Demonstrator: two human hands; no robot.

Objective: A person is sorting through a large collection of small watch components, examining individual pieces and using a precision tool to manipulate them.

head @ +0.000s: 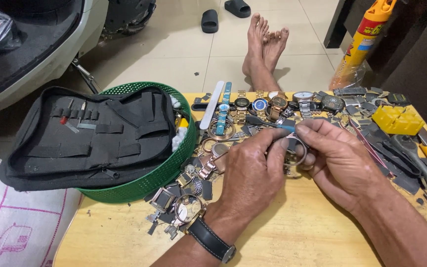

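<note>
Two hands, left hand (253, 165), right hand (339, 158), gripping watch case (297, 151) between

a shiny metal watch case (296, 151), pinched between the left hand (250, 170) and right hand (339, 160), glints over a smooth, matt yellow wooden table (282, 232). at nine o'clock, a matt black cloth tool pouch (90, 133) lies across a perforated green plastic basket (166, 170). at twelve o'clock, polished steel and gold-toned metal watches (273, 104) catch the light. at two o'clock sits a glossy yellow plastic box (396, 119). scraps of dull grey metal (161, 217) lie at seven o'clock.
</note>
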